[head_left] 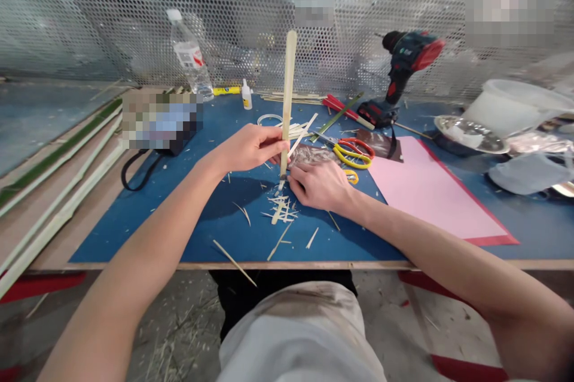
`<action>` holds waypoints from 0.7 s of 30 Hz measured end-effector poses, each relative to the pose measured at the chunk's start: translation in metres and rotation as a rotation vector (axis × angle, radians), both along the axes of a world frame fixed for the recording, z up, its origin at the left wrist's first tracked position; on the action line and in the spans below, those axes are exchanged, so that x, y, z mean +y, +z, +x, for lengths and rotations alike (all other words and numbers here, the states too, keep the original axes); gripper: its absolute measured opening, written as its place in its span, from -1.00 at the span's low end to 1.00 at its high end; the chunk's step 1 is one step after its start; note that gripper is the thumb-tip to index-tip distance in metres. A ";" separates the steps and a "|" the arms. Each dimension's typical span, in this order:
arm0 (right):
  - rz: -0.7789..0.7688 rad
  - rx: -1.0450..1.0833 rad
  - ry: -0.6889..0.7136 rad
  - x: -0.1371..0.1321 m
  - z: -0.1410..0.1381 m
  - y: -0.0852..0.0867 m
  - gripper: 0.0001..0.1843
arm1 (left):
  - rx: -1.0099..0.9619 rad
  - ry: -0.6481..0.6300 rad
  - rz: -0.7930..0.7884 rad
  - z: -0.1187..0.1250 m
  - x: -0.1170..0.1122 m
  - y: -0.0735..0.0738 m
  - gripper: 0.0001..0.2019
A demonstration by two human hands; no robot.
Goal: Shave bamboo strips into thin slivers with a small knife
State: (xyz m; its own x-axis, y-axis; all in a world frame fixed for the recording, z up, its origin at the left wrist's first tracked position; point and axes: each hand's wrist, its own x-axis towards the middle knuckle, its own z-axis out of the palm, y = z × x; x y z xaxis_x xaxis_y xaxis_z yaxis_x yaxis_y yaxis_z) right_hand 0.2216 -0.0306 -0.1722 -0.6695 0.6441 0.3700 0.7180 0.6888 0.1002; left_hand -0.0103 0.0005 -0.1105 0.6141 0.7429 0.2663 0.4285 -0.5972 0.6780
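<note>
Held nearly upright over the blue mat, a pale bamboo strip (pixel 290 80) is pinched in the fingers of my left hand (pixel 258 147). My right hand (pixel 320 183) is closed low beside the strip's foot, knuckles up. A small dark blade (pixel 283 177) shows at the foot, seemingly of a knife in my right hand; its handle is mostly hidden. An orange-yellow end piece (pixel 352 177) shows beyond the right hand; whether it belongs to the knife I cannot tell. Thin bamboo shavings (pixel 280 210) lie below the strip. Scissors (pixel 354 152) with red and yellow handles lie behind my right hand.
At the back stand a water bottle (pixel 191 56), a small glue bottle (pixel 246 95) and a cordless drill (pixel 406 65). Pink paper (pixel 434 191) and metal bowls (pixel 470 132) are on the right. Long bamboo strips (pixel 58 208) and a black strapped device (pixel 179 134) lie left.
</note>
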 end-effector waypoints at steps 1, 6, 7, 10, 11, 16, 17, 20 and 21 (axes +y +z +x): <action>-0.020 -0.025 0.012 -0.001 0.000 0.000 -0.60 | -0.001 0.001 0.004 0.000 0.000 0.000 -0.72; -0.052 -0.091 0.075 -0.001 0.002 0.004 -0.57 | -0.032 0.012 -0.051 0.001 0.000 0.000 -0.71; -0.036 -0.088 0.088 0.000 0.003 0.004 -0.57 | -0.042 0.014 -0.076 0.001 0.001 0.000 -0.71; 0.056 -0.016 0.091 0.001 0.006 0.004 -0.57 | -0.044 0.026 -0.105 0.000 0.003 -0.002 -0.70; 0.087 0.015 0.081 0.001 0.006 0.003 -0.58 | -0.039 0.029 -0.100 0.000 0.003 -0.003 -0.70; 0.152 0.051 0.046 0.005 0.006 -0.002 -0.63 | -0.047 0.022 -0.095 -0.002 0.008 -0.007 -0.70; 0.152 0.048 0.045 0.005 0.005 -0.002 -0.62 | -0.049 0.021 -0.097 -0.002 0.008 -0.007 -0.70; 0.125 0.050 0.032 0.004 0.003 -0.001 -0.61 | -0.049 0.019 -0.095 -0.002 0.008 -0.007 -0.71; 0.111 0.051 0.020 0.003 0.002 -0.001 -0.60 | -0.048 0.016 -0.095 -0.002 0.007 -0.007 -0.71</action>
State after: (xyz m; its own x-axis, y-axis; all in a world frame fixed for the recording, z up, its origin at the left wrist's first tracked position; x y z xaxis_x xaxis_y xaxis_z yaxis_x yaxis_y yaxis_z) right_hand 0.2234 -0.0275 -0.1729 -0.6604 0.5836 0.4725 0.7102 0.6898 0.1406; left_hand -0.0118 0.0079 -0.1172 0.5905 0.7755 0.2234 0.4029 -0.5231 0.7510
